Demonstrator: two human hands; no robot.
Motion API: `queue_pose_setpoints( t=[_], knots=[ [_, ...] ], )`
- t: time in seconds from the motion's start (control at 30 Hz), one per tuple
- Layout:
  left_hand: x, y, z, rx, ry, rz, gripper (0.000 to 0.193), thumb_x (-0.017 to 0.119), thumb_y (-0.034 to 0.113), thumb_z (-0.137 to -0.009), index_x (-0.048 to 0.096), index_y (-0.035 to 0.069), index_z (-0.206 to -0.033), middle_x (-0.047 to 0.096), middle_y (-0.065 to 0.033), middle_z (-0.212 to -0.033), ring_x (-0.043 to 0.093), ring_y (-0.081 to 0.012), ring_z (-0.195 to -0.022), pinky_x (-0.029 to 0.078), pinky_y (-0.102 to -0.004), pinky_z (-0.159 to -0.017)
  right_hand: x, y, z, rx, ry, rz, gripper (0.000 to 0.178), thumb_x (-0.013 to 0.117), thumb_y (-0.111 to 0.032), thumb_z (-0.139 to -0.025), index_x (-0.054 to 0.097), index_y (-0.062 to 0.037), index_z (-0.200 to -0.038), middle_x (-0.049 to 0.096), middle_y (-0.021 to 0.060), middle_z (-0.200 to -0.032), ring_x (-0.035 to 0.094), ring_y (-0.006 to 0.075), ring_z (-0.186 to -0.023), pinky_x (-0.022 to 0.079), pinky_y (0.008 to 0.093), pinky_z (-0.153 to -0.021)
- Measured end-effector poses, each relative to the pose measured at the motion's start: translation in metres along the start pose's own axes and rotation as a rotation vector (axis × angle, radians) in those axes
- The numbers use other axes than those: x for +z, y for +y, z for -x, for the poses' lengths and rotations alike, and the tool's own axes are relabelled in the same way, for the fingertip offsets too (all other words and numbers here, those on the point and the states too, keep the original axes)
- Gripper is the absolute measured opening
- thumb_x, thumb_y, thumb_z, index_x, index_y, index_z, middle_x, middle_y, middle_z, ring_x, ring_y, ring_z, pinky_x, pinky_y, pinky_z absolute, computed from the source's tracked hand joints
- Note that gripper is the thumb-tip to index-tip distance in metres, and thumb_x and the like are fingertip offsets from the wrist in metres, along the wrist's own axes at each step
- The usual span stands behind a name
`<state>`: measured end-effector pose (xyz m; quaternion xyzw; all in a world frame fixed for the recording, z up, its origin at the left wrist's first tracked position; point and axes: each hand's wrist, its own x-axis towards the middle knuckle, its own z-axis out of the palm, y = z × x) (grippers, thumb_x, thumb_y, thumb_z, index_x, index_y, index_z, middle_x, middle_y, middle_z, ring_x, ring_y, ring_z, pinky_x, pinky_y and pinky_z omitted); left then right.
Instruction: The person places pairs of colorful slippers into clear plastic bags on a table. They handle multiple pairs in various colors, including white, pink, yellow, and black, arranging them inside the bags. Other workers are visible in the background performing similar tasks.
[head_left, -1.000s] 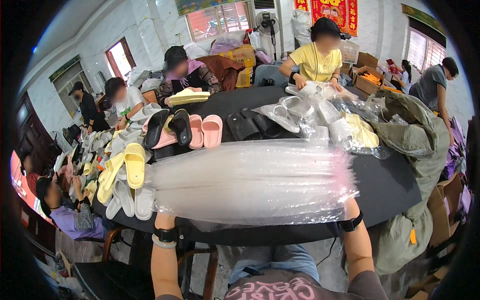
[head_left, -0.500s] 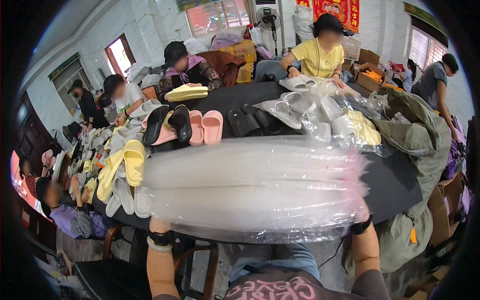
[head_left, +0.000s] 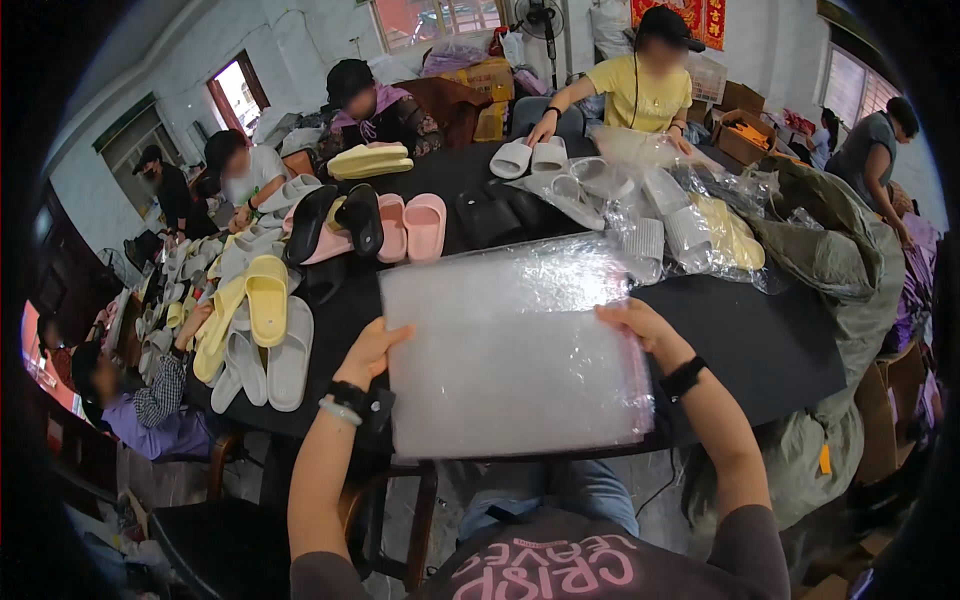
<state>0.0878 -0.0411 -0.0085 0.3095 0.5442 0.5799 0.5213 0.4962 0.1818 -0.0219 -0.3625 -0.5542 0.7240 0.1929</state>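
A stack of clear plastic bags (head_left: 515, 370) spans the space between my hands, above the near edge of the black table. My left hand (head_left: 372, 345) grips its left side, thumb over the top sheet. At the opposite side, my right hand (head_left: 640, 325) pinches the pinkish edge, with the thumb on top and the other fingers hidden beneath. Just beyond the stack sit pink slides (head_left: 408, 228) and black slides (head_left: 495, 222). Left of my left hand lie grey slides (head_left: 288, 355) and yellow slides (head_left: 267, 300).
Bagged slides (head_left: 665, 235) cover the table's right half, beside a large olive sack (head_left: 825, 262). A co-worker in yellow (head_left: 640, 90) touches white slides (head_left: 530, 155) across the table. Other people sit along the left. A chair (head_left: 240, 540) stands at my lower left.
The bag stack has gone from wide and bulging to a flatter, narrower rectangle. My hands have moved closer together and up. The co-worker opposite has shifted a pair of white slides leftward.
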Motion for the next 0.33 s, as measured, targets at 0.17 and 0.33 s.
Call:
queue_pose_setpoints(
  t=[0.17,0.33],
  knots=[
    [-0.026,-0.047,-0.031,-0.134,0.109,-0.004,0.039,0.069,0.003,-0.082,0.051,-0.005,-0.116,0.062,-0.0128,-0.103,0.064,-0.0221,-0.090,0.053,-0.0346,-0.078,-0.011,0.038,-0.039,-0.024,0.065,-0.008,0.036,0.073,-0.015,-0.081,0.059,0.0026,-0.109,0.064,0.0064,-0.094,0.061,0.0140,-0.078,0.052,0.0292,-0.068],
    [-0.025,-0.049,-0.026,-0.117,0.203,-0.034,0.044,0.069,0.005,-0.083,0.047,-0.004,-0.120,0.061,-0.0132,-0.105,0.064,-0.0235,-0.089,0.054,-0.0341,-0.077,-0.012,0.044,-0.035,-0.039,0.044,0.021,0.038,0.070,-0.018,-0.084,0.056,0.0008,-0.115,0.064,0.0082,-0.097,0.062,0.0158,-0.080,0.052,0.0310,-0.068]
  ],
)
